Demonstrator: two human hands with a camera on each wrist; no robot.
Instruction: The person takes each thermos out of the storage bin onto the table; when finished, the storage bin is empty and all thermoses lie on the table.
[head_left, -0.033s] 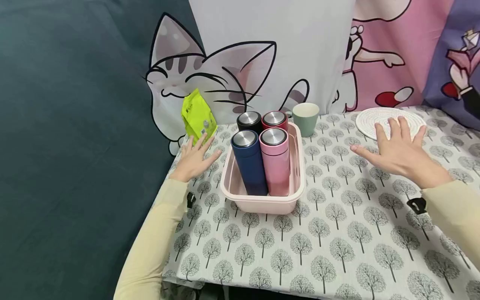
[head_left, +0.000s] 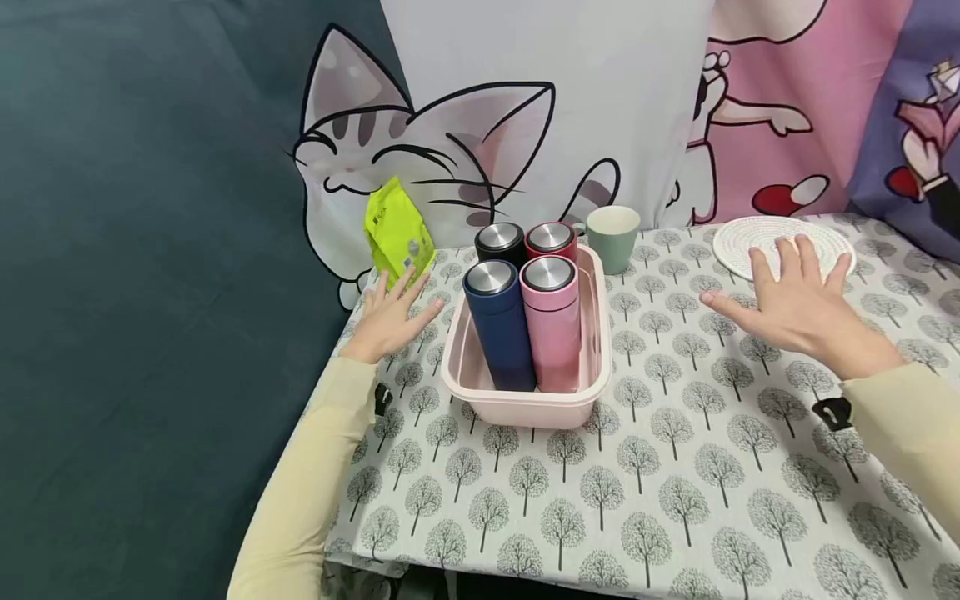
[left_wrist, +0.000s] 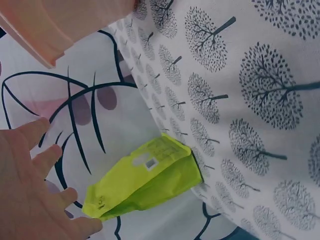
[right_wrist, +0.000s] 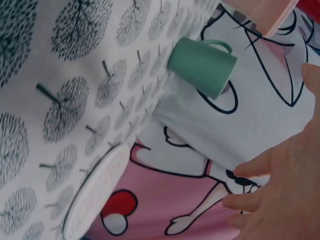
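My left hand [head_left: 390, 321] is spread with straight fingers, holding nothing, in front of a bright yellow-green pouch [head_left: 400, 229] that stands at the table's back left. To its right, a pale pink bin [head_left: 525, 406] holds several insulated bottles with steel-topped lids. A navy bottle [head_left: 498, 333] and a pink bottle [head_left: 551, 333] stand in front; a black bottle [head_left: 500, 242] and a red bottle [head_left: 551, 239] are behind, mostly hidden. Fingers fanned out, my right hand [head_left: 806, 312] hovers before a round white woven mat [head_left: 780, 237], which it partly covers in the head view. It too holds nothing.
A green mug [head_left: 612, 240] stands behind the bin's right corner. The table is covered by a tree-print cloth [head_left: 637, 500]. Cartoon-printed curtains [head_left: 637, 83] hang along the back edge, with a dark green cloth [head_left: 150, 292] to the left.
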